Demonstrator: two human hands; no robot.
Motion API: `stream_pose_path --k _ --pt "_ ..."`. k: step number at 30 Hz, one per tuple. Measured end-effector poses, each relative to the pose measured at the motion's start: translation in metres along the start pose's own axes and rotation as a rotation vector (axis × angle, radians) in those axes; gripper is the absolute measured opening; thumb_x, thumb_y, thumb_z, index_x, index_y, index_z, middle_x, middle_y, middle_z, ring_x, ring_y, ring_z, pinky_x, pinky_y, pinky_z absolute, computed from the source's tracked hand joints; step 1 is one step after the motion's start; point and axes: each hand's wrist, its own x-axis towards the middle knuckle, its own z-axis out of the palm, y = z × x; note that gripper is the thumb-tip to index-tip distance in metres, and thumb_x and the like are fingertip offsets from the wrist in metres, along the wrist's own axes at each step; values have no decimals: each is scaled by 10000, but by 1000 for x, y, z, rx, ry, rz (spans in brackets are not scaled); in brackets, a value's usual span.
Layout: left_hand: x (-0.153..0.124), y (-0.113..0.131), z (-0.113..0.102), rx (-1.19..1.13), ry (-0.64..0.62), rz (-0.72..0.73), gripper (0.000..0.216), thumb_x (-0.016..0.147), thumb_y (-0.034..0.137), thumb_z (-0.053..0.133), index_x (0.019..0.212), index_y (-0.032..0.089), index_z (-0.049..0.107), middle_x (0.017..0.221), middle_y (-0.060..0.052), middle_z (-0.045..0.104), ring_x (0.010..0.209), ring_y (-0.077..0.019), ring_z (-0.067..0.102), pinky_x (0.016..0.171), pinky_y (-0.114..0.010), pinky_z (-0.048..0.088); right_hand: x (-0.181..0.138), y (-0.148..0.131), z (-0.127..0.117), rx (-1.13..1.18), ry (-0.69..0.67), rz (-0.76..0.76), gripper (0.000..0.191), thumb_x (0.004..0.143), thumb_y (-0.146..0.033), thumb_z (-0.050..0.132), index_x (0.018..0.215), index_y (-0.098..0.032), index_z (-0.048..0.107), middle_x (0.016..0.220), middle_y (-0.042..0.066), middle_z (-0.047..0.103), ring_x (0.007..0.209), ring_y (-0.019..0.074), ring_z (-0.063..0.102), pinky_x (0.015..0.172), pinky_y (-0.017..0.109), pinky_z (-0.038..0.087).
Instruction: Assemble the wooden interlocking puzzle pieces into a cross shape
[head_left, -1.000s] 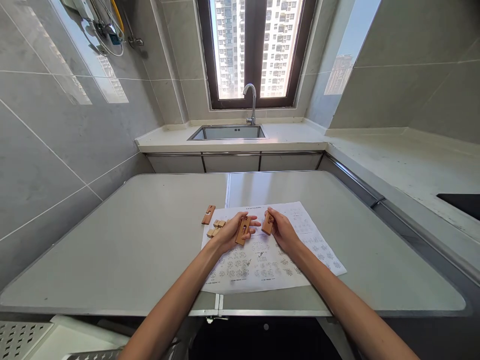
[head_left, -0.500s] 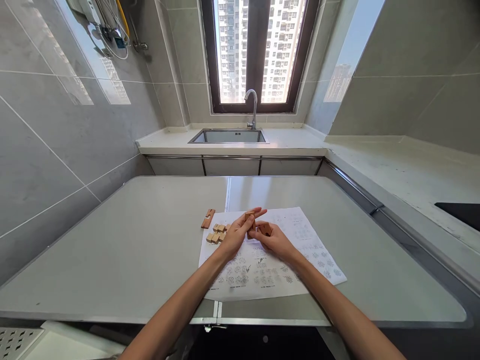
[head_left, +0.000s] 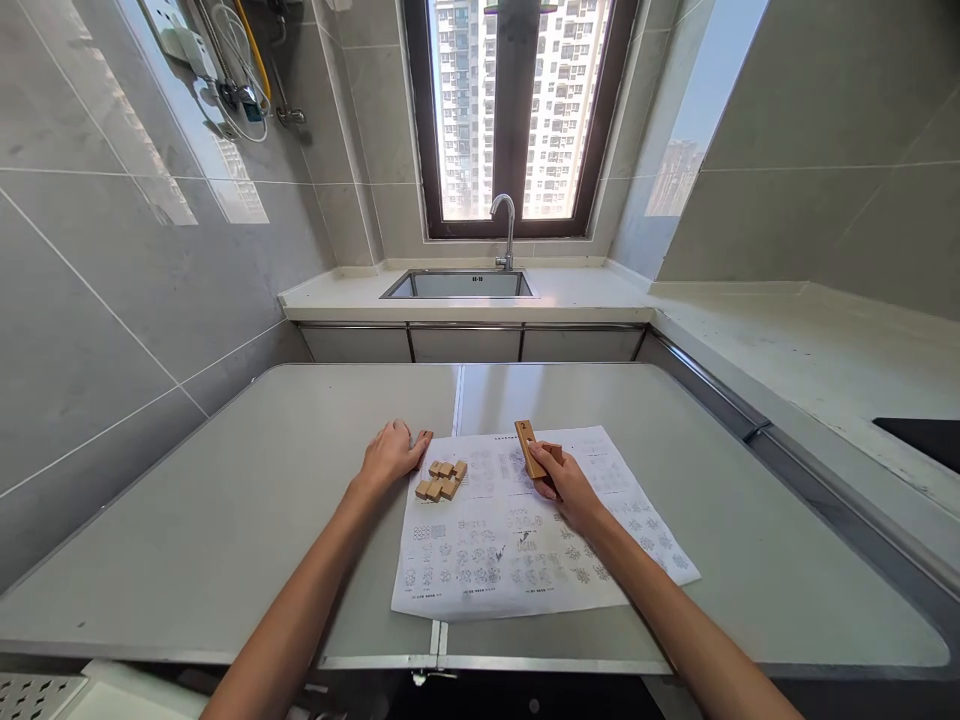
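Observation:
My left hand [head_left: 391, 452] has its fingers closed on a flat reddish wooden piece [head_left: 424, 441] at the upper left corner of the paper. In my right hand [head_left: 561, 477] are wooden pieces: a long flat brown one with small dark marks [head_left: 528, 448], held tilted, and a darker one partly covered by the fingers. Between the hands, several small light wooden blocks [head_left: 442, 482] lie in a cluster on the left part of the paper. The white sheet [head_left: 480, 560] under them is printed with rows of small diagrams.
The sheet lies on a pale folding table [head_left: 285, 480] with a metal seam [head_left: 457, 400]. Beyond it are a counter with a sink [head_left: 459, 285], a faucet [head_left: 506, 225] and a window. A white counter [head_left: 810, 340] runs along the right; a tiled wall [head_left: 150, 300] stands left.
My hands have moved apart. The left has gone left and taken hold of the reddish wooden piece; the right has shifted slightly right, keeping the wooden pieces. The view has tilted slightly.

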Motion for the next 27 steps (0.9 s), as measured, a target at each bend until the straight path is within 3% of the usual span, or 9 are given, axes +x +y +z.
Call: stream_pose_path --k 4,10,13,20,23,27 --pt "-6 -7 -1 88 -135 -18 514 938 656 481 796 191 649 899 -154 747 851 -298 685 675 -336 402 -1 0 0 -3 1 12 494 860 -623 753 753 -214 498 665 -56 421 467 62 267 440 262 174" --pt "-5 -8 1 40 -125 -45 423 838 625 628 862 204 669 975 -102 764 858 -263 678 649 -308 371 0 2 -2 -18 7 30 504 856 -627 754 739 -214 491 633 -58 432 468 64 288 447 262 182" --pt "-2 -10 3 57 -158 -46 374 862 573 603 815 206 657 915 -108 758 810 -270 676 626 -315 355 1 4 -4 -27 15 38 514 851 -634 753 731 -217 478 604 -69 401 461 66 284 446 261 168" --pt "4 -22 8 21 -29 4 399 1016 508 371 891 207 602 988 -132 748 875 -292 678 646 -314 378 2 7 -4 -55 26 40 503 867 -626 741 743 -219 474 566 -75 422 446 64 305 438 248 195" --pt "-2 -14 9 -181 84 18 421 1040 535 335 943 209 583 853 -94 717 766 -256 657 664 -313 415 2 7 -4 -68 -1 24 501 890 -662 688 780 -216 489 601 -31 579 401 60 333 415 251 196" --pt "-21 18 15 -731 -54 296 442 1029 631 394 966 216 534 676 27 572 541 -136 506 583 -262 421 3 7 -3 -64 -11 21 498 893 -692 656 899 -216 510 700 15 697 356 67 393 381 242 170"
